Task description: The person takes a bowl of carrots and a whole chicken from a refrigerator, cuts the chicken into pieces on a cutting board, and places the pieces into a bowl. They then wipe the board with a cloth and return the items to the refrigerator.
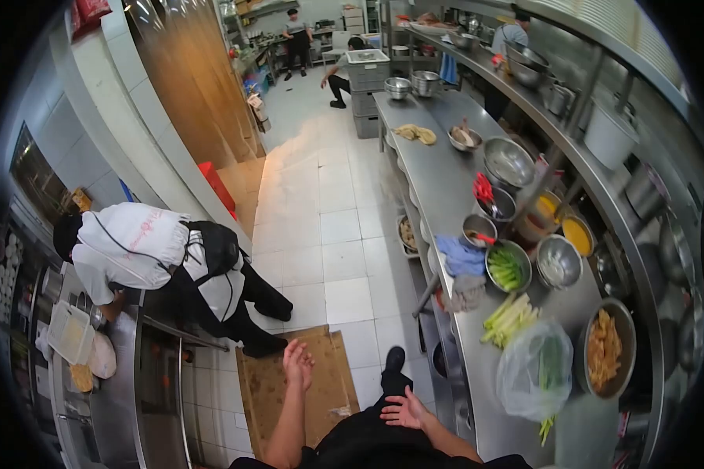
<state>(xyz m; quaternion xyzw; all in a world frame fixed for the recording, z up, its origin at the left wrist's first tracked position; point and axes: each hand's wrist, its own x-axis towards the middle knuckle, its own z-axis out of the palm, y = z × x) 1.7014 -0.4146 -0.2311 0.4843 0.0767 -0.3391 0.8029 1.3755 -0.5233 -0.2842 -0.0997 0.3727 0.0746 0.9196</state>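
My left hand (pixel 298 364) is raised above a flattened cardboard sheet (pixel 332 406) on the floor, its fingers loosely curled and apart with nothing in them. Near my lap, my right hand (pixel 406 409) is spread open and holds nothing. Closest to it is the steel counter (pixel 477 375) on my right. A clear plastic bag (pixel 533 371) with green stalks inside lies there, beside cut pale-green stalks (pixel 510 319). Behind these stands a bowl of chopped greens (pixel 508 266). At the counter's right side sits a steel bowl of orange-brown pieces (pixel 605 352).
A co-worker (pixel 149 250) in a white top bends over the left counter (pixel 121 383). Stacked grey crates (pixel 368 94) stand at the aisle's far end, near a crouching person (pixel 340 78). A blue cloth (pixel 463 256) hangs by the counter edge. Above runs a steel shelf (pixel 555 117).
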